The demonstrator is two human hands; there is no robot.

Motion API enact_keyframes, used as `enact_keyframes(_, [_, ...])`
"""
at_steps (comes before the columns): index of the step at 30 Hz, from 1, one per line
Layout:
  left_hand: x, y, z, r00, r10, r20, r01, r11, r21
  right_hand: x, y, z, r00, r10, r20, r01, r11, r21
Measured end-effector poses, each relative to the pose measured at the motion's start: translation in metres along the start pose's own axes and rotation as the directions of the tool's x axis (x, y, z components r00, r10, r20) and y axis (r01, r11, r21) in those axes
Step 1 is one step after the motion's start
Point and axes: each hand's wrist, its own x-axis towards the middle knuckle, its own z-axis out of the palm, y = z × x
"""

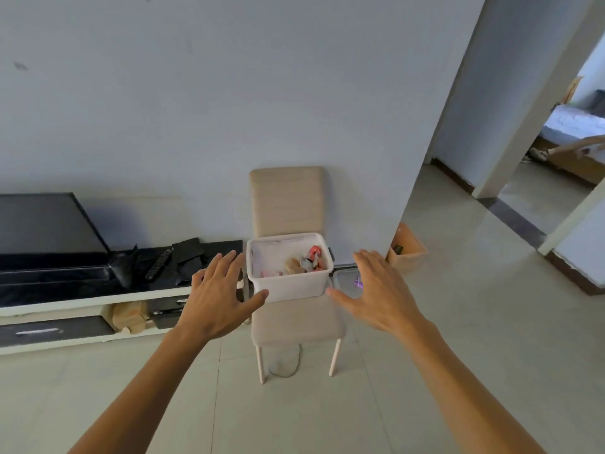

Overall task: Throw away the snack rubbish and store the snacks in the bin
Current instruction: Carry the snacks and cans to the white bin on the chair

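A white plastic bin (288, 286) stands on the seat of a beige chair (296, 326) against the wall. Inside it lie several snack packets (306, 262), red, tan and pink. My left hand (217, 296) is spread open just left of the bin, thumb near its lower left corner. To the right of the bin my right hand (381, 291) is likewise open, fingers apart. Neither hand touches the bin or holds anything.
A low TV stand (91, 303) with a remote (158, 264) and dark items runs along the wall at left. An orange waste basket (407, 253) sits by the wall corner at right. A clear lid (345, 281) lies behind the chair. Tiled floor stretches to a doorway at right.
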Motion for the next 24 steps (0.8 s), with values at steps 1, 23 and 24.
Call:
enact_keyframes(1, [0.019, 0.000, 0.006, 1.000, -0.024, 0.004, 0.024, 1.000, 0.000, 0.025, 0.004, 0.002, 0.999, -0.033, 0.014, 0.033, 0.999, -0.012])
enact_keyframes(23, [0.352, -0.092, 0.215, 0.904, -0.194, 0.382, 0.222, 0.975, -0.030, 0.398, 0.075, 0.251, 0.931, -0.132, 0.341, 0.111, 0.991, 0.079])
enact_keyframes(24, [0.361, -0.095, 0.227, 0.894, -0.193, 0.405, 0.225, 0.974, -0.033, 0.409, 0.078, 0.265, 0.920, -0.141, 0.366, 0.117, 0.989, 0.086])
